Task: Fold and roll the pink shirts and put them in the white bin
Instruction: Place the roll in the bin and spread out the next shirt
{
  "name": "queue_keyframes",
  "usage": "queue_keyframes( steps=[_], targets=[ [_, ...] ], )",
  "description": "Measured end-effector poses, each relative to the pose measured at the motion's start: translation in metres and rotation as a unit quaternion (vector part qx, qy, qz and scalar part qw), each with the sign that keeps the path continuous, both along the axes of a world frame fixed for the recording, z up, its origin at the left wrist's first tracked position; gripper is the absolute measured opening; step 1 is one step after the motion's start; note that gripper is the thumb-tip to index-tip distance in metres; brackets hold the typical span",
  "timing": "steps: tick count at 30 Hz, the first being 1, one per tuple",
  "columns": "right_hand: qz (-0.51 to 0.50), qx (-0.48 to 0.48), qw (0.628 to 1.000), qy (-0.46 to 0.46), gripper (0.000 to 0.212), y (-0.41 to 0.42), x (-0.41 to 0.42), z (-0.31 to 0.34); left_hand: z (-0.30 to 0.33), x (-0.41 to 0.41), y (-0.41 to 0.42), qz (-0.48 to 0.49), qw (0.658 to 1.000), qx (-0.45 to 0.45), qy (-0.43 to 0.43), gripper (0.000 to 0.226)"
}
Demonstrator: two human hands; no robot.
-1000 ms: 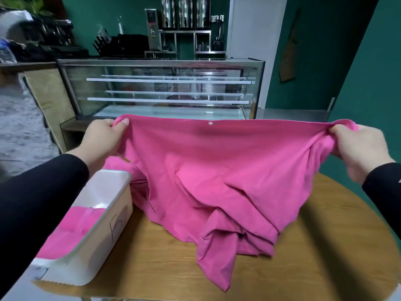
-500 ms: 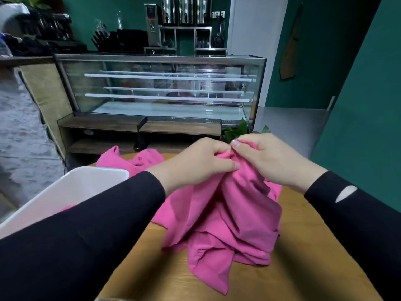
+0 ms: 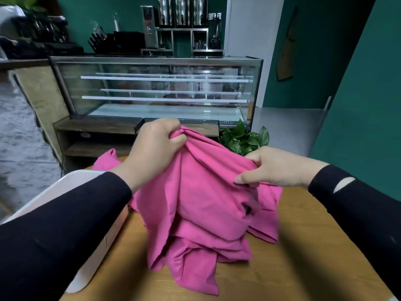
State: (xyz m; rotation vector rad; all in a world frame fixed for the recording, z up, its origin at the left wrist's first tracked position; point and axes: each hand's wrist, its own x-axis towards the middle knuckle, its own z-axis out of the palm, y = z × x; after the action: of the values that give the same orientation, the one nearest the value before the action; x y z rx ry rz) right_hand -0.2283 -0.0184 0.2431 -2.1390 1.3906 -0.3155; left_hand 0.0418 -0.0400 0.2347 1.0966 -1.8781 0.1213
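Note:
A pink shirt point(image 3: 201, 205) hangs bunched above the round wooden table point(image 3: 303, 257), its lower folds resting on the tabletop. My left hand point(image 3: 156, 148) grips the shirt's top edge, fingers curled into the cloth. My right hand point(image 3: 275, 168) pinches the fabric lower and to the right. The white bin point(image 3: 71, 181) stands at the table's left edge, mostly hidden behind my left sleeve. More pink cloth point(image 3: 108, 159) shows beyond the bin's far end.
A green leafy plant point(image 3: 243, 140) sits just past the table's far edge. Behind it stands a glass display case point(image 3: 156, 88) on a dark wooden shelf. A teal wall point(image 3: 364, 105) runs close along the right.
A second ago both hands held the shirt spread wide. They came together at the middle, and now the right hand has slid down and right along the fabric while the left holds the top.

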Motion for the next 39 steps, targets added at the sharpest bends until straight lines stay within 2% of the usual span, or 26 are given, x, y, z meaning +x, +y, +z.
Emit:
queue_keyframes(
  steps=[3, 5, 11, 14, 17, 19, 21, 24, 27, 29, 31, 33, 34, 36, 39],
  targets=[
    [-0.025, -0.043, 0.998, -0.032, 0.03, -0.007, -0.002, 0.001, 0.0, 0.016, -0.008, 0.083, 0.996, 0.013, 0.026, 0.043],
    [-0.025, -0.057, 0.998, -0.024, 0.039, -0.01, -0.004, 0.0, 0.0, 0.026, -0.014, 0.13, 0.99, 0.025, 0.043, 0.04],
    [-0.066, -0.157, 0.978, 0.12, 0.028, -0.023, -0.01, -0.013, -0.013, 0.05, -0.028, 0.212, 0.973, 0.05, 0.076, 0.037],
    [-0.113, -0.215, 0.956, 0.165, 0.041, -0.026, -0.014, -0.019, -0.021, 0.063, -0.033, 0.23, 0.967, 0.08, 0.071, 0.039],
    [-0.132, -0.276, 0.94, 0.151, 0.048, -0.025, -0.015, -0.021, -0.027, 0.066, -0.036, 0.193, 0.975, 0.108, 0.01, 0.037],
    [-0.124, -0.265, 0.951, 0.1, 0.054, -0.023, -0.012, -0.02, -0.025, 0.058, -0.031, 0.13, 0.988, 0.081, -0.022, 0.039],
    [-0.116, -0.222, 0.968, 0.014, 0.055, -0.02, -0.004, -0.018, -0.015, 0.036, -0.02, 0.035, 0.997, 0.049, -0.038, 0.041],
    [-0.096, -0.258, 0.961, -0.026, 0.056, -0.015, 0.018, -0.016, -0.004, -0.012, -0.003, -0.122, 0.985, 0.066, -0.098, 0.041],
    [-0.067, -0.277, 0.955, -0.08, 0.052, -0.01, 0.034, -0.014, -0.014, -0.044, -0.005, -0.14, 0.976, 0.091, -0.136, 0.033],
    [-0.051, -0.259, 0.958, -0.114, 0.043, -0.009, 0.029, -0.011, -0.02, -0.046, -0.008, -0.133, 0.977, 0.12, -0.112, 0.042],
    [-0.021, -0.19, 0.977, -0.09, 0.029, -0.007, 0.017, -0.008, -0.02, -0.04, -0.007, -0.118, 0.984, 0.102, -0.088, 0.042],
    [-0.014, -0.141, 0.99, -0.007, 0.024, -0.008, 0.006, -0.011, -0.018, -0.03, -0.004, -0.101, 0.991, 0.061, -0.057, 0.041],
    [-0.016, -0.137, 0.99, 0.038, 0.022, -0.009, 0.001, -0.013, -0.016, -0.026, -0.003, -0.095, 0.993, 0.048, -0.044, 0.041],
    [-0.022, -0.14, 0.985, 0.102, 0.03, -0.013, -0.004, -0.019, -0.013, -0.019, -0.003, -0.059, 0.998, 0.029, -0.024, 0.041],
    [-0.079, -0.189, 0.97, 0.13, 0.035, -0.016, -0.009, -0.02, -0.01, -0.003, -0.006, 0.002, 1.0, 0.011, 0.013, 0.045]
  ],
)
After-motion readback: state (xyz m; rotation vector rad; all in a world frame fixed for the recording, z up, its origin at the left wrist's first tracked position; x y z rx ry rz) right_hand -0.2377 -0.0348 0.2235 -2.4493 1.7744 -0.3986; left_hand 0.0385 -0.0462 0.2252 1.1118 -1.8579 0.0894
